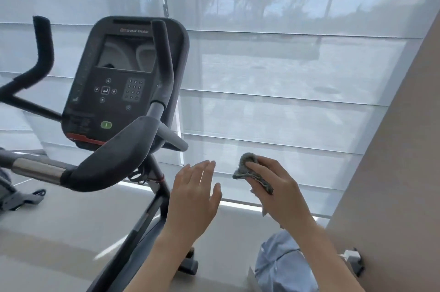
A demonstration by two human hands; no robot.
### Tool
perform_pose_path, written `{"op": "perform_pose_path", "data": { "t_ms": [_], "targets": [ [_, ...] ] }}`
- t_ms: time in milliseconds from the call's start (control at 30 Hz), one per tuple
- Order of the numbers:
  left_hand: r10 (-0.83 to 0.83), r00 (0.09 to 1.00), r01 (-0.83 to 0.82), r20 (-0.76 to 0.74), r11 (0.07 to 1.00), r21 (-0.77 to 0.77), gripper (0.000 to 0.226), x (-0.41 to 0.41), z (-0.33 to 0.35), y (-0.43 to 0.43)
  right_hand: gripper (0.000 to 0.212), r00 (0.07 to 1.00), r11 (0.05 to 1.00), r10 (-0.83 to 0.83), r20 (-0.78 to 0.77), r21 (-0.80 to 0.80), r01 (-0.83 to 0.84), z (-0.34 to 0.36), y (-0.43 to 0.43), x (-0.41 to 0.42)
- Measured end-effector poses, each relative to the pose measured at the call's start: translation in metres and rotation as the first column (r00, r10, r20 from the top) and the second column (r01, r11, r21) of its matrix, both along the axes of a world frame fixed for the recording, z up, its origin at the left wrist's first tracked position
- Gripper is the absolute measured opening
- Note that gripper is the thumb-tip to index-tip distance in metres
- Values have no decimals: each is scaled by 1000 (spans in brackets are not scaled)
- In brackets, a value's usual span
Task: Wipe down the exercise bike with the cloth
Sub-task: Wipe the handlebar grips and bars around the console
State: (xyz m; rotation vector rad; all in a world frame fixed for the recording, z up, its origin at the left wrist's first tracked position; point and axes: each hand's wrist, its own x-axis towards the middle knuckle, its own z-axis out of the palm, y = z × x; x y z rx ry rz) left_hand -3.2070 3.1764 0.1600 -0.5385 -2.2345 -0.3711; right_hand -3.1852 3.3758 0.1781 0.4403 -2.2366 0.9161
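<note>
The exercise bike fills the left half of the view, with a dark console, black handlebars and a slanted frame post running down to the floor. A crumpled grey cloth is bunched in my right hand, to the right of the bike and clear of it. My left hand hovers flat with fingers together and slightly spread thumb, empty, just right of the frame post and below the right handlebar grip. Neither hand touches the bike.
A large window with sheer white blinds spans the background. A beige wall rises on the right with a white plug in an outlet low down. Part of another machine sits at the far left. My light blue trouser leg shows below.
</note>
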Motion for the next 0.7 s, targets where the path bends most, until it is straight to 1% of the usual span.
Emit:
{"op": "perform_pose_path", "data": {
  "t_ms": [67,167,267,333,433,567,633,700],
  "targets": [
    [10,999,-10,-35,1000,-3,44,-33,14,11,37,999,1000,27,-31,-7,-28,13,6,-41],
    [41,994,-47,-103,997,-59,42,-72,39,17,39,992,995,94,-87,-38,-97,28,8,-95],
    [88,979,-113,-182,984,-136,40,-98,64,10,38,973,977,198,-117,-55,-206,38,-1,-148],
    [155,964,-197,-217,963,-184,41,-110,79,1,35,946,950,290,-145,-71,-303,46,-14,-184],
    [292,930,-344,-224,907,-243,42,-127,103,-12,35,881,889,425,-209,-86,-450,62,-39,-233],
    [466,836,-538,-288,799,-269,41,-143,136,-20,36,731,755,608,-310,-61,-653,87,-64,-284],
    [515,790,-605,-332,744,-285,40,-151,153,-20,35,667,688,658,-348,-79,-721,104,-71,-305],
    [547,752,-655,-368,685,-319,40,-162,171,-21,34,621,645,676,-397,-89,-759,121,-77,-325]
  ]
}}
